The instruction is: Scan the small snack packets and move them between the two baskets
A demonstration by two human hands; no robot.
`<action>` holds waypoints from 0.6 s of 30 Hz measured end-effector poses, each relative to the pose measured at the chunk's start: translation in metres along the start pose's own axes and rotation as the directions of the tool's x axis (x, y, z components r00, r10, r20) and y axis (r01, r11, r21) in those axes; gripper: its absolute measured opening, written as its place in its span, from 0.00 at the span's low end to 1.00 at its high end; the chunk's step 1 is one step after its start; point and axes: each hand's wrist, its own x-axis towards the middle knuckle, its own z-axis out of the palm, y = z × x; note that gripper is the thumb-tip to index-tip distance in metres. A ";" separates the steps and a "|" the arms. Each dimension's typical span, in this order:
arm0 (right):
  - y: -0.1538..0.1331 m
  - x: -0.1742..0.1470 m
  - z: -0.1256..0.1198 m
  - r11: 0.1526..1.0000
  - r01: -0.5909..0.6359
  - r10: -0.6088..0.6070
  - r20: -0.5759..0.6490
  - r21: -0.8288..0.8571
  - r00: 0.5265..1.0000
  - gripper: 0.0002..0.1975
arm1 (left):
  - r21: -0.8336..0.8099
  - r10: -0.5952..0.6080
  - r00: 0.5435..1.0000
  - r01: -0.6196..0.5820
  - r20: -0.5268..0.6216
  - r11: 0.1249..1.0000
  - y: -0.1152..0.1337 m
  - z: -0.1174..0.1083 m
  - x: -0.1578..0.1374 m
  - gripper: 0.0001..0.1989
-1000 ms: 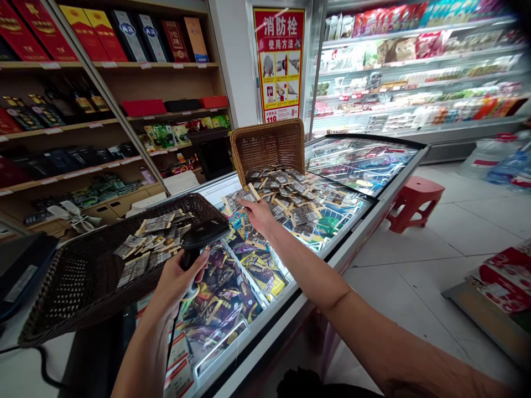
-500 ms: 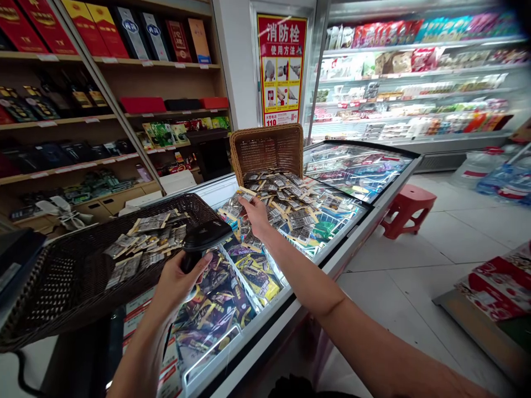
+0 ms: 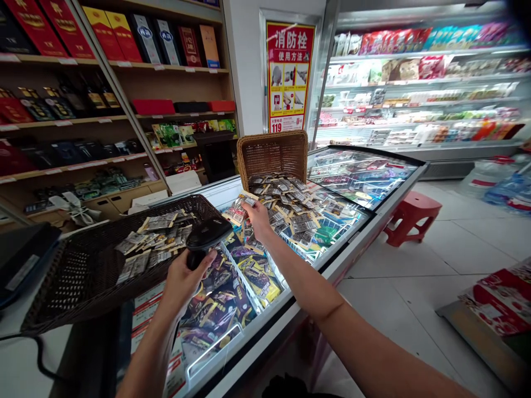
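Note:
My left hand (image 3: 187, 279) is wrapped round the handle of a black barcode scanner (image 3: 208, 232), its head angled toward my right hand. In my right hand (image 3: 258, 216) a small flat snack packet (image 3: 245, 200) is pinched between thumb and fingers. Just beyond it, many similar packets (image 3: 286, 193) spill from a tipped light-brown wicker basket (image 3: 271, 145) onto the freezer's glass top. Left of the scanner stands a dark woven basket (image 3: 70, 309) with a heap of the same sort of packets (image 3: 155, 237) inside.
Beneath my hands runs a chest freezer (image 3: 286, 315) holding bagged goods. A red stool (image 3: 410, 216) stands to its right, near a red carton (image 3: 495, 301). Shelves (image 3: 166, 66) line the left wall. A black cable (image 3: 39, 354) trails at lower left.
The view has shifted slightly, so the scene sits a little lower and farther right. Both hands keep their holds on the scanner and the packet.

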 end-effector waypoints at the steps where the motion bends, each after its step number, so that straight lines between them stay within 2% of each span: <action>1: 0.000 0.000 0.001 1.000 -0.002 0.002 -0.003 0.002 1.000 0.11 | -0.002 0.002 1.000 -0.002 -0.001 1.000 0.000 0.000 0.000 0.31; 6: 0.008 0.005 0.000 0.999 0.016 -0.017 -0.015 -0.052 1.000 0.12 | -0.030 -0.017 1.000 0.016 -0.014 0.999 -0.002 0.001 0.001 0.32; 9: 0.003 0.016 -0.014 0.975 0.065 -0.078 -0.056 -0.211 0.995 0.16 | -0.043 -0.032 0.999 0.030 -0.031 0.999 -0.002 -0.004 0.003 0.31; 12: -0.013 0.029 -0.040 0.899 0.113 -0.183 -0.128 -0.424 0.975 0.24 | -0.066 -0.023 0.996 0.017 -0.083 0.998 -0.003 -0.012 0.006 0.30; 15: -0.027 0.040 -0.063 0.834 0.068 -0.238 -0.245 -0.548 0.940 0.25 | -0.097 -0.025 0.989 0.011 -0.143 0.995 -0.009 -0.021 0.013 0.29; 18: -0.030 0.045 -0.072 0.787 -0.015 -0.243 -0.333 -0.616 0.911 0.28 | -0.129 -0.063 0.988 0.045 -0.138 0.991 -0.013 -0.031 0.019 0.29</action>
